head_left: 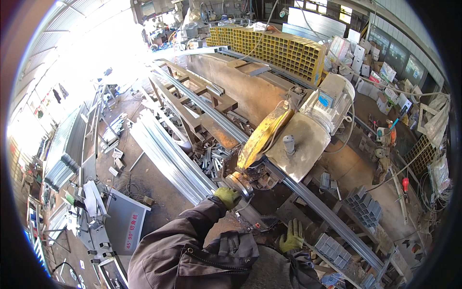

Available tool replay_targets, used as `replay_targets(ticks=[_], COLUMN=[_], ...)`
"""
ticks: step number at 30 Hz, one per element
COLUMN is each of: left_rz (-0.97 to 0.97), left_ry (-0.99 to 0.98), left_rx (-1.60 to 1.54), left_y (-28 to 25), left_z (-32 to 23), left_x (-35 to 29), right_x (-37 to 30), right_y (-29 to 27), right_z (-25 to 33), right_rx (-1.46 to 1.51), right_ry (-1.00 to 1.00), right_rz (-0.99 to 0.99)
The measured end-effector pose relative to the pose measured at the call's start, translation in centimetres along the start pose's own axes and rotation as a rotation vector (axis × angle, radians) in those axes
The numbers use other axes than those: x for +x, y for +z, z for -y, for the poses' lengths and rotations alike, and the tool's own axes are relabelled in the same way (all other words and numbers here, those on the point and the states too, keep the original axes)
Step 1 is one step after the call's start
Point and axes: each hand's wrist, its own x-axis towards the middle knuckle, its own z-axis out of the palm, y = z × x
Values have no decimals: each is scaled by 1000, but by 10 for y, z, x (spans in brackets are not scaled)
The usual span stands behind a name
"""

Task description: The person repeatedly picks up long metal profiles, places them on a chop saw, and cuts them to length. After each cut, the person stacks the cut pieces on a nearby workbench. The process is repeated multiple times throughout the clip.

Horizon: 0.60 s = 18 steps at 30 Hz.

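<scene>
My left hand (226, 198), in a yellow-green work glove, closes on the rim of a round metal handwheel (240, 186) at the front of a cut-off saw. The saw has a worn yellow blade guard (265, 135) and a dusty grey motor (332, 103). Long grey steel profiles (317, 204) run under the saw head and out both sides along the bench. My right hand (292, 236), gloved alike, lies with fingers stretched out beside the profiles, holding nothing. Whether its palm touches the bench edge, I cannot tell.
Short cut tube pieces are stacked at the right, in one pile (364, 208) and a nearer one (333, 251). Long silvery profiles (166, 154) lie left of the saw. A grey machine (122, 221) stands at lower left. Yellow square tubes (269, 48) are stacked behind.
</scene>
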Motion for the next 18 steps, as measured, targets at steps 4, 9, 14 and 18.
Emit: replay_targets(ticks=[4, 9, 14, 18], left_rz=[15, 15, 10, 10], left_ry=[0, 3, 1, 3], left_rx=[10, 19, 20, 12], left_y=[4, 4, 2, 0], left_z=[3, 3, 1, 1], left_x=[1, 1, 0, 0], right_x=[0, 1, 1, 1], right_y=[0, 2, 5, 5], right_z=[-1, -2, -3, -3], right_rx=[-7, 5, 2, -2], right_ry=[-9, -6, 29, -1], right_rz=[-4, -10, 31, -9])
